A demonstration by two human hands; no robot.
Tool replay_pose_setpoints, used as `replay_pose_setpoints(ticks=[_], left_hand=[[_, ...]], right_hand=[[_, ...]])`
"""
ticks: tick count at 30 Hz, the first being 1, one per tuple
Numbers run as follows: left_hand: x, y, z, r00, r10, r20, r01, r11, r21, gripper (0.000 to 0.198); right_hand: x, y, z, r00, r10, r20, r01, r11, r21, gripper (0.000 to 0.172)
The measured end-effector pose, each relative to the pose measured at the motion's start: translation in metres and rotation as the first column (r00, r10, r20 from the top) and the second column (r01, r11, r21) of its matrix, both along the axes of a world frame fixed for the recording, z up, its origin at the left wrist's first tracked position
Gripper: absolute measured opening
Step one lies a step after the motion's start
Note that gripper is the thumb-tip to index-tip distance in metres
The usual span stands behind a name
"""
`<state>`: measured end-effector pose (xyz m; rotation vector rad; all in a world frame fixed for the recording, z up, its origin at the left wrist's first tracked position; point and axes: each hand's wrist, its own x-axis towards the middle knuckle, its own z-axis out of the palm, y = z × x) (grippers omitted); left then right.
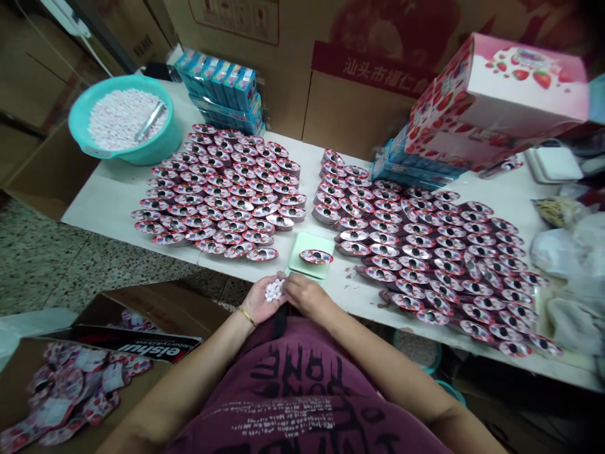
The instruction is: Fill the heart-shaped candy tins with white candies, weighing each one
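My left hand is cupped, palm up, with a small heap of white candies in it. My right hand is beside it, its fingers curled in at the edge of the heap; what they pinch, if anything, is hidden. Just beyond both hands, a pale green scale bears one red-and-white pouch with a dark round opening on top. Many similar pouches stand upright in packed rows, one group on the left and another on the right.
A turquoise basin of white candies with a metal scoop stands at the back left. Blue boxes and a pink strawberry-print carton line the back. An open cardboard box of pouches is at lower left.
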<state>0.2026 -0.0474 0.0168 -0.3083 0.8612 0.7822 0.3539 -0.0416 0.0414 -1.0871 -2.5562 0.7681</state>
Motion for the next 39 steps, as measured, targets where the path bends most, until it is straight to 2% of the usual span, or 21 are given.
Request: replay_pose_setpoints(ticks=[3, 5, 8, 10, 15, 19, 23, 26, 30, 34, 37, 39], left_hand=[[0.002, 0.008, 0.000, 1.000, 0.003, 0.024, -0.004, 0.999, 0.046, 0.016], [0.002, 0.010, 0.001, 0.999, -0.001, 0.036, -0.001, 0.999, 0.047, 0.016], [0.000, 0.009, 0.004, 1.000, 0.016, 0.026, -0.017, 0.999, 0.038, 0.016], [-0.003, 0.006, 0.004, 0.999, 0.032, 0.011, -0.032, 0.999, 0.036, 0.016], [-0.031, -0.007, -0.001, 0.994, 0.085, -0.073, -0.089, 0.995, -0.048, 0.013], [-0.055, -0.016, -0.005, 0.995, 0.096, 0.020, -0.095, 0.995, -0.031, 0.014], [-0.060, -0.014, -0.003, 0.994, 0.100, 0.040, -0.100, 0.995, -0.005, 0.015], [-0.057, -0.009, -0.001, 0.993, 0.099, 0.057, -0.100, 0.995, 0.006, 0.014], [-0.056, -0.005, 0.001, 0.993, 0.100, 0.055, -0.100, 0.995, 0.006, 0.012], [-0.057, -0.002, 0.002, 0.993, 0.091, 0.069, -0.092, 0.996, 0.010, 0.010], [-0.058, -0.001, 0.004, 0.993, 0.104, 0.059, -0.104, 0.995, 0.007, 0.009], [-0.060, -0.001, 0.006, 0.991, 0.126, 0.047, -0.127, 0.992, 0.006, 0.009]], right_hand=[[0.027, 0.018, -0.003, 0.960, -0.237, -0.152, 0.236, 0.971, -0.026, 0.017], [0.041, 0.031, -0.008, 0.928, -0.348, -0.134, 0.348, 0.937, -0.024, 0.017], [0.054, 0.045, -0.015, 0.920, -0.387, -0.052, 0.387, 0.922, -0.018, 0.017], [0.061, 0.048, -0.017, 0.906, -0.419, -0.064, 0.419, 0.908, -0.003, 0.019], [0.087, 0.034, -0.018, 0.801, -0.576, -0.163, 0.586, 0.810, 0.013, 0.020], [0.107, 0.024, -0.023, 0.765, -0.630, -0.137, 0.632, 0.774, -0.028, 0.018], [0.108, 0.024, -0.025, 0.743, -0.654, -0.144, 0.656, 0.754, -0.039, 0.019], [0.103, 0.030, -0.025, 0.755, -0.638, -0.150, 0.640, 0.767, -0.044, 0.021], [0.095, 0.038, -0.025, 0.807, -0.580, -0.109, 0.582, 0.813, -0.020, 0.032], [0.081, 0.042, -0.029, 0.886, -0.460, 0.054, 0.460, 0.888, 0.018, 0.051], [0.069, 0.043, -0.030, 0.917, -0.352, 0.190, 0.356, 0.934, 0.012, 0.046], [0.063, 0.052, -0.029, 0.927, -0.322, 0.192, 0.326, 0.945, 0.012, 0.039]])
